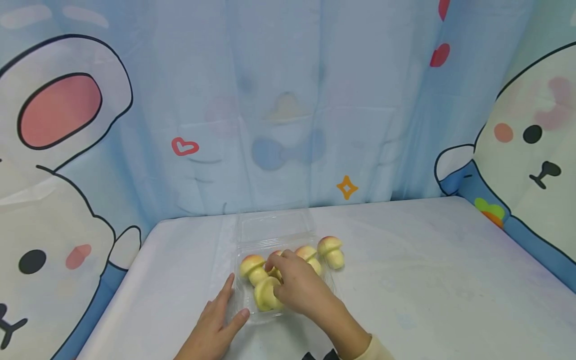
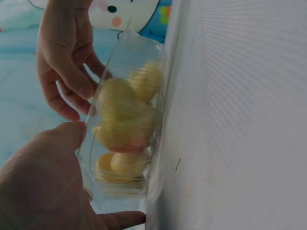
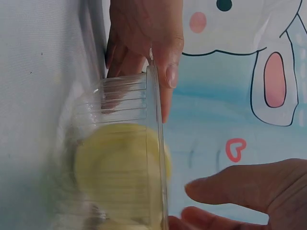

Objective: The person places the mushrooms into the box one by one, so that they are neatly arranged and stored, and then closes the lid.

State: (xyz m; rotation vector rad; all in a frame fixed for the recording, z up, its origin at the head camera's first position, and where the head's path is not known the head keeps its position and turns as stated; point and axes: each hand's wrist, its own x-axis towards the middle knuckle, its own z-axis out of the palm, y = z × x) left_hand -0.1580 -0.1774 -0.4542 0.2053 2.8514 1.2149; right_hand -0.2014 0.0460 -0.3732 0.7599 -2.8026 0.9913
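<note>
A clear plastic clamshell box stands on the table with its lid laid back. Inside sit several yellow mushroom-shaped pieces with reddish-tinged caps. My right hand is over the box, fingers bent loosely down among the pieces; in the right wrist view, thumb and fingers stand apart with nothing visible between them. My left hand rests at the box's near left corner, thumb by the front rim and fingers stretched along the left side. Another mushroom-shaped piece lies just right of the box.
A white cloth-covered table extends to both sides. Behind it hangs a blue curtain printed with cartoon animals. A small black object shows at the bottom edge, near the right sleeve.
</note>
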